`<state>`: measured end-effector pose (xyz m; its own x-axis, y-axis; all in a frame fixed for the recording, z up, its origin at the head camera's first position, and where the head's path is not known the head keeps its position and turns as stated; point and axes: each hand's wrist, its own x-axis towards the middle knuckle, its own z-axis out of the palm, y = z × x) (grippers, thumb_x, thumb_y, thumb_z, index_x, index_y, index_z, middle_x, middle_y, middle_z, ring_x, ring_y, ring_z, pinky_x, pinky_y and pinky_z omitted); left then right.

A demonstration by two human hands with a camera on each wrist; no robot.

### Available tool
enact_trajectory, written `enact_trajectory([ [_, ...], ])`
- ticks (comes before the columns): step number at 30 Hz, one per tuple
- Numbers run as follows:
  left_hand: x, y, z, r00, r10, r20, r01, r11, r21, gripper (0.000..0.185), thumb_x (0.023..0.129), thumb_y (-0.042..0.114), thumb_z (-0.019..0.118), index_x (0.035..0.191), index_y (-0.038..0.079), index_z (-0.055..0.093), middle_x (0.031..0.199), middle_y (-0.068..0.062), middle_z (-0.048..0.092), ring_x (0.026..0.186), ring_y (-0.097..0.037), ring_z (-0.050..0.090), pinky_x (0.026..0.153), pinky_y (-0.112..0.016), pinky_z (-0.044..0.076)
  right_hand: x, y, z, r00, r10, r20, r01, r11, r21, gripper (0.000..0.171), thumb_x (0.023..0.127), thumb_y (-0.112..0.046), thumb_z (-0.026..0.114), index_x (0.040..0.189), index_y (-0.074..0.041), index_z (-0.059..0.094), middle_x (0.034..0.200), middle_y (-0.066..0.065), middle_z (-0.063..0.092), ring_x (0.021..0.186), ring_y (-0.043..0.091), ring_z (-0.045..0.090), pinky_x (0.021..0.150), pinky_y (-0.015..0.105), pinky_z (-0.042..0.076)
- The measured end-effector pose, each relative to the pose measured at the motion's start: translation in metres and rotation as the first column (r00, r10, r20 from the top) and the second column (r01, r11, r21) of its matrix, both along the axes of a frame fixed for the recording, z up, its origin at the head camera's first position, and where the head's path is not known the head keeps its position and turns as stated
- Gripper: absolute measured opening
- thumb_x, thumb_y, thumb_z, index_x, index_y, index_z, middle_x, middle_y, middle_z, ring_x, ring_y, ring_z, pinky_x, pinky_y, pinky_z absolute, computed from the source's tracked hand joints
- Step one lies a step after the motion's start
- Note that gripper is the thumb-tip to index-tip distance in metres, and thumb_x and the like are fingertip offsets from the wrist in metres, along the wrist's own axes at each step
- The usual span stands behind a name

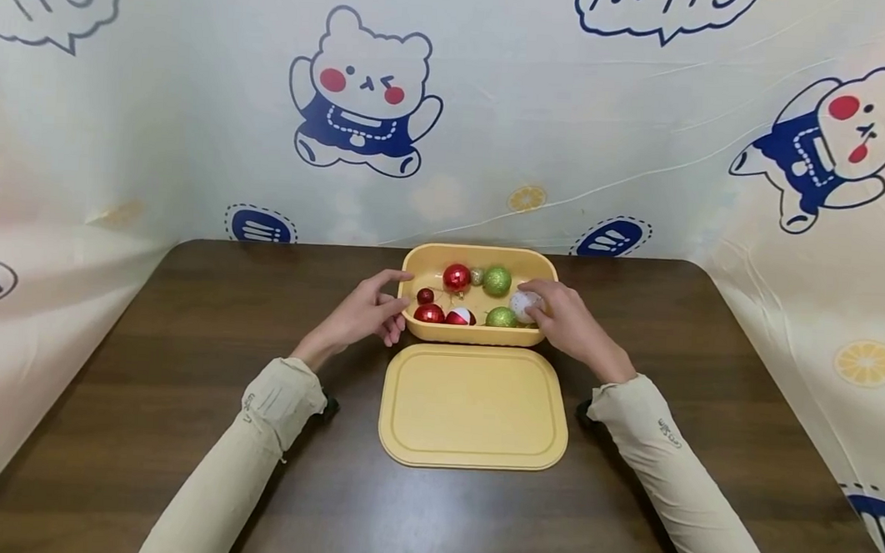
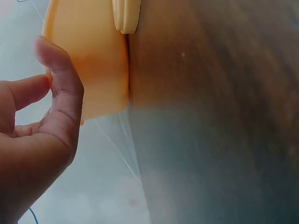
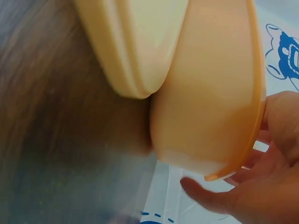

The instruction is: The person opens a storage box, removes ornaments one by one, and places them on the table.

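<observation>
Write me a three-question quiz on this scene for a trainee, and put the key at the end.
1. True or false: the yellow lid lies on the wooden table, off the yellow container.

2. Multiple choice: which bauble are the fingers of the right hand on?
A. the small dark-red bauble
B. the white bauble
C. the small gold bauble

3. Fill in the gap: in the head view, the left hand is at the container's ___ end.

Key: 1. True. 2. B. 3. Left.
</observation>
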<state>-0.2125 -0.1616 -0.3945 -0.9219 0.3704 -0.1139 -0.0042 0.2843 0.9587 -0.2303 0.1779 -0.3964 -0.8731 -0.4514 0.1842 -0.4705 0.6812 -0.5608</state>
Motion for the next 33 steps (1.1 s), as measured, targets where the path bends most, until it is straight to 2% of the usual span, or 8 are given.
enact_trajectory([
  [8,0.001,0.0,-0.004,1.0,0.016,-0.013,-0.016,1.0,-0.013,0.052,0.103,0.008,0.054,0.151,0.007,0.034,0.076,-0.019,0.062,0.056,-0.022,0.06,0.054,-0.033,0.059,0.001,0.0,0.001,1.0,-0.004,0.005,0.004,1.0,0.014,0.035,0.096,-0.001,0.062,0.131,0.003,0.06,0.133,0.021,0.059,0.124,0.036,0.054,0.106,0.055,0.042],
  [15,-0.005,0.014,-0.005,0.998,-0.054,-0.018,0.054,0.998,0.013,0.055,0.104,0.01,0.053,0.154,0.006,0.031,0.08,-0.026,0.063,0.057,-0.021,0.06,0.055,-0.034,0.059,0.009,0.015,0.003,0.999,-0.046,0.009,0.046,0.999,0.011,0.034,0.095,-0.001,0.064,0.128,0.002,0.062,0.133,0.02,0.06,0.126,0.036,0.053,0.107,0.056,0.041],
  [20,-0.004,0.006,0.002,0.999,-0.009,-0.036,0.008,1.0,-0.028,0.054,0.103,0.008,0.053,0.154,0.007,0.033,0.081,-0.03,0.062,0.055,-0.022,0.06,0.054,-0.033,0.058,0.005,0.01,0.008,1.0,-0.002,-0.009,0.002,0.999,-0.037,0.034,0.096,-0.004,0.064,0.129,0.002,0.061,0.133,0.019,0.06,0.125,0.035,0.054,0.108,0.055,0.041],
  [23,-0.002,0.001,0.005,0.999,-0.003,-0.041,0.001,0.999,-0.039,0.054,0.103,0.009,0.053,0.154,0.007,0.033,0.083,-0.032,0.061,0.056,-0.023,0.06,0.055,-0.033,0.059,0.004,0.005,0.012,1.0,-0.005,-0.025,0.003,0.999,-0.052,0.034,0.096,-0.005,0.065,0.129,0.001,0.062,0.132,0.018,0.061,0.124,0.034,0.054,0.108,0.053,0.041],
  [33,0.0,0.0,0.002,0.999,-0.003,-0.037,0.001,0.999,-0.04,0.054,0.103,0.01,0.054,0.154,0.007,0.034,0.083,-0.032,0.062,0.056,-0.022,0.06,0.055,-0.033,0.059,0.01,0.002,0.024,0.993,-0.027,-0.116,0.015,0.994,-0.104,0.033,0.093,0.0,0.067,0.127,0.0,0.063,0.131,0.019,0.061,0.125,0.035,0.054,0.108,0.053,0.041],
])
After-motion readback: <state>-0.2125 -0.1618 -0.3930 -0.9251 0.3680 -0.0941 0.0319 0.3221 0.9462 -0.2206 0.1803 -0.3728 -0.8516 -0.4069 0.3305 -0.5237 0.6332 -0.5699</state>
